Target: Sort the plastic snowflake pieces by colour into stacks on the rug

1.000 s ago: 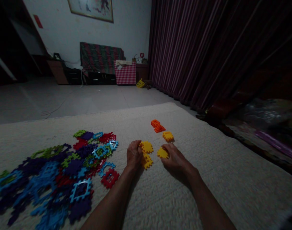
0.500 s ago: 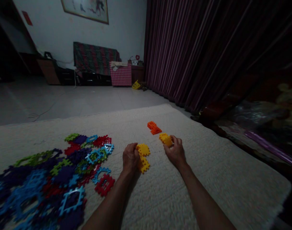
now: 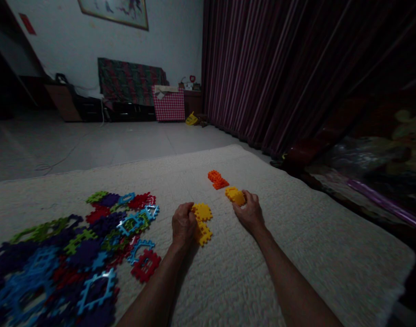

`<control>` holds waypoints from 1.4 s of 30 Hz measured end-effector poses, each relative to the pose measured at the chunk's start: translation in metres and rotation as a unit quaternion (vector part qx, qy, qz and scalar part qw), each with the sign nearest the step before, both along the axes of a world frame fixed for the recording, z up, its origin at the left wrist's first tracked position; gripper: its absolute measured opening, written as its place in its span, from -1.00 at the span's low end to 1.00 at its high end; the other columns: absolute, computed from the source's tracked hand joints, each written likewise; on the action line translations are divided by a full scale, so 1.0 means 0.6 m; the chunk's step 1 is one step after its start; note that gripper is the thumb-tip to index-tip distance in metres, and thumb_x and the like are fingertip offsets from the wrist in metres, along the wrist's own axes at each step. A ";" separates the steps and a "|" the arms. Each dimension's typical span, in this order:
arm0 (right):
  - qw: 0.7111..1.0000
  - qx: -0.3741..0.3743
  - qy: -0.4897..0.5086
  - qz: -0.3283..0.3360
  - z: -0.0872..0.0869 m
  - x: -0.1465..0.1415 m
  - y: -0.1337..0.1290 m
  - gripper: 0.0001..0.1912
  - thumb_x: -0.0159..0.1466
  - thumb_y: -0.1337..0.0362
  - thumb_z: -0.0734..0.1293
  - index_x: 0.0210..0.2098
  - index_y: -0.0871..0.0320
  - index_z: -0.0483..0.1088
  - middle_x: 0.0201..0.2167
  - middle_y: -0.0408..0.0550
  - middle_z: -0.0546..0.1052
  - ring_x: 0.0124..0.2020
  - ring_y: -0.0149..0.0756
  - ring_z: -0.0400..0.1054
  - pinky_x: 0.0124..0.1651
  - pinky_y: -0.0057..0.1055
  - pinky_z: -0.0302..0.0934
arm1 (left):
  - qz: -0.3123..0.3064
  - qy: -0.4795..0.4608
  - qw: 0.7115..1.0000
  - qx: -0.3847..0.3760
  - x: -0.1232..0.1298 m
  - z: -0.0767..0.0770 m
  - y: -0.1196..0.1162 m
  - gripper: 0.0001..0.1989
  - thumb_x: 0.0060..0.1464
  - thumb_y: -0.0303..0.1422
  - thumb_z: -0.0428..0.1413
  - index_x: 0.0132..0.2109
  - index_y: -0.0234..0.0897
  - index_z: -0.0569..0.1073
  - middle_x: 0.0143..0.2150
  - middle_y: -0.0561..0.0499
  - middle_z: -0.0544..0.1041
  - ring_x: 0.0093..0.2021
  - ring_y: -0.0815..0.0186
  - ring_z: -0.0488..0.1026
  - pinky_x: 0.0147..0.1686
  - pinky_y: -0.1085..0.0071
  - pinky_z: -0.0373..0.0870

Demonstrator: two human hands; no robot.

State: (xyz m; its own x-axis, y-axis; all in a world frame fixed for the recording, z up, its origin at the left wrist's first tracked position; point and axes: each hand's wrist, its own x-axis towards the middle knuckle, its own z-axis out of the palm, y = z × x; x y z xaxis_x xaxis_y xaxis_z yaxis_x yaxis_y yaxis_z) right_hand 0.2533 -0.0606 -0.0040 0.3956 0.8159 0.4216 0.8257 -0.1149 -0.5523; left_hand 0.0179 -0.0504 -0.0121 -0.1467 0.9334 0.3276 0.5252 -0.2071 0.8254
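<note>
My left hand has its fingers curled at the edge of a yellow toothed building piece. A second yellow piece lies just nearer to me, partly behind that hand. Farther right, my right hand grips a small stack of yellow building pieces between thumb and fingers, low over the mat. Beyond the hands, orange building pieces lie together in a small stack, apart from both hands.
To the left spreads a heap of blue, purple, red and green building pieces. Everything lies on a pale quilted mat. Behind it are a tiled floor, a low cabinet and a purple curtain.
The view has shifted slightly, so the scene sits a little farther left. Both hands stay at the same yellow pieces, with hardly any movement.
</note>
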 end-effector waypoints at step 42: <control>0.931 0.003 -0.031 0.364 0.001 -0.075 -0.011 -0.32 0.04 0.55 0.19 0.17 0.12 0.32 0.18 0.09 0.36 0.24 -0.15 0.20 0.30 -0.02 0.10 | 0.007 -0.011 1.000 -0.002 0.001 0.004 -0.001 -0.66 0.04 -0.53 -0.02 -0.12 -0.32 0.59 -0.16 -0.11 0.63 -0.14 0.24 0.56 -0.04 0.33 0.47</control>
